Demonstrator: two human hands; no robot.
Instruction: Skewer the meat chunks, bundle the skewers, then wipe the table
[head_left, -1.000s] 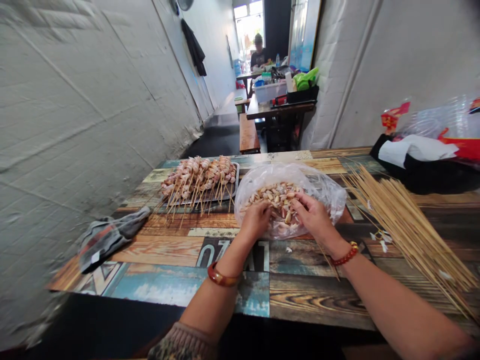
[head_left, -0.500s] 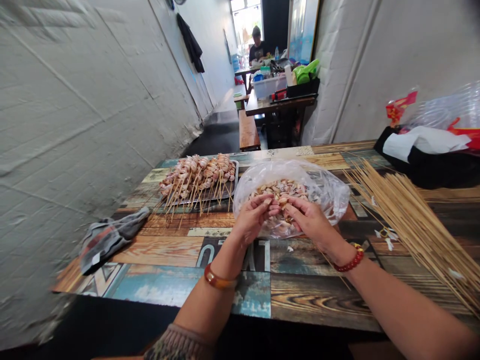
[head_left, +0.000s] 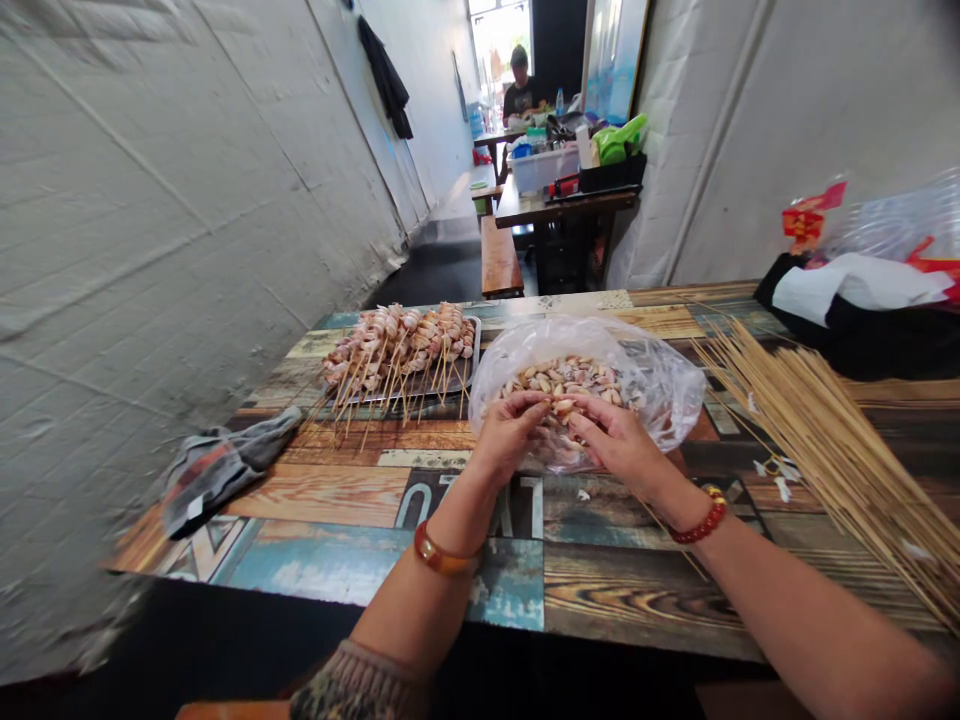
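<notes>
Meat pieces (head_left: 562, 378) fill one clear plastic bag (head_left: 660, 385) on the worktop (head_left: 337, 500), right ahead of me. From the head view I count two hands: my left hand (head_left: 508, 432) and right hand (head_left: 611, 440) meet at the bag's near edge, fingers curled and pinching one small piece (head_left: 561, 406) between them. One tray (head_left: 474, 352) of loaded skewers sits to the left, one heap of bare skewers (head_left: 817, 440) to the right, one grey cloth (head_left: 217, 465) far left.
</notes>
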